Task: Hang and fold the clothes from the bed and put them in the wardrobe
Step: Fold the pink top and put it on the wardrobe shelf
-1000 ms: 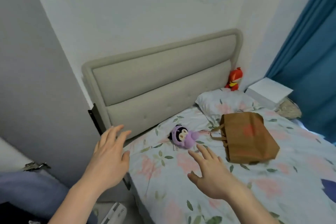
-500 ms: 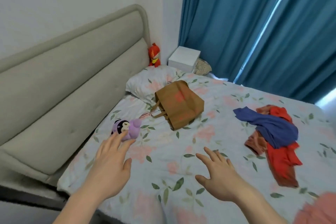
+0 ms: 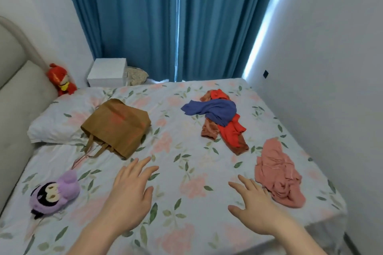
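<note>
Both my hands hover empty, fingers spread: left hand (image 3: 128, 196) mid-frame, right hand (image 3: 256, 211) just beside the pink garment (image 3: 277, 174) at lower right. I should gather that first, pinching its top edge, not a bunched fold.

Dim, cool daylight in a wide-angle head view, slightly soft throughout.

Light enters at the upper right of the frame, where a blown-out white strip glares along the edge of the blue curtains (image 3: 165, 23), and a thinner bright line shows at their centre seam. The right wall (image 3: 331, 47) catches a pale wash; the bed sheet (image 3: 186, 172) is evenly lit with faint, soft shadows. Straight lines bow toward the frame edges. Fine detail is smeared, most at the lower corners.
</note>
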`<state>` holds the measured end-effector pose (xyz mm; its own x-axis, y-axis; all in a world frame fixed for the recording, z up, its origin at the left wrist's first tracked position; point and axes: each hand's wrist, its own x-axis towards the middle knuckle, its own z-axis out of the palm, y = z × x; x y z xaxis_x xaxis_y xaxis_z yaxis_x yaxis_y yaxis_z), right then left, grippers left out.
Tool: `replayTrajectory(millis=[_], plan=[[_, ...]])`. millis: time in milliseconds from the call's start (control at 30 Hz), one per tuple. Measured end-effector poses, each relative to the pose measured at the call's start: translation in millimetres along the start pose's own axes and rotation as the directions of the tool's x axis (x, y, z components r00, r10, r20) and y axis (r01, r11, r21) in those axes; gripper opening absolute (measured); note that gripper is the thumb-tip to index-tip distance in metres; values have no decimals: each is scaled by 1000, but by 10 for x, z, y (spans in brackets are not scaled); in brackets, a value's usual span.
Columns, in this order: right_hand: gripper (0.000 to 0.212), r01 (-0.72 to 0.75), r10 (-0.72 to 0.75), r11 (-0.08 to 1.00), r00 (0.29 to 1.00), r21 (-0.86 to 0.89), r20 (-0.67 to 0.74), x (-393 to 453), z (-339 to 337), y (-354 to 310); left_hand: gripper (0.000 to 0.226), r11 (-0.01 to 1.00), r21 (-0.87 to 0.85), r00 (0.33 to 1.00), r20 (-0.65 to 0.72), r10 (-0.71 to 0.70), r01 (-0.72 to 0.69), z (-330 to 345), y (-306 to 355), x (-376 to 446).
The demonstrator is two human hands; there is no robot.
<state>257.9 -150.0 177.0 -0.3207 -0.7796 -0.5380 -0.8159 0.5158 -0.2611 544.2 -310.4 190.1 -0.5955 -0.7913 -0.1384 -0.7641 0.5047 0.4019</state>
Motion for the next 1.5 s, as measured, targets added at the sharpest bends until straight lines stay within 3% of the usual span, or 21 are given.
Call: replayTrajectory(millis=[267, 500, 767, 1067, 1233, 1500], plan=[[74, -148, 153, 984, 987, 98, -46, -289, -81, 1446, 52, 990, 29, 984, 113, 136, -140, 516, 1303, 546], [73, -121, 122, 989, 992, 79, -7, -152, -351, 2858, 52, 998, 8, 991, 123, 57, -58, 1350, 2406, 788], [74, -166, 164, 985, 986, 49, 32, -167, -502, 4246, 54, 995, 17, 951, 294, 92, -101, 2147, 3559, 1062], [77, -320, 313, 935, 947, 152, 65, -240, -427, 4929, 55, 980, 70, 890, 433, 139, -188, 2713, 4079, 1827], [78, -386, 379, 899, 922, 204, 76, -293, -406, 5251, 60, 970, 71, 795, 589, 146, -231, 3180, 4374, 1988], [77, -370, 351, 904, 928, 215, 124, 88, -615, 5903, 63, 986, 96, 741, 671, 35, -133, 3826, 4855, 2443]])
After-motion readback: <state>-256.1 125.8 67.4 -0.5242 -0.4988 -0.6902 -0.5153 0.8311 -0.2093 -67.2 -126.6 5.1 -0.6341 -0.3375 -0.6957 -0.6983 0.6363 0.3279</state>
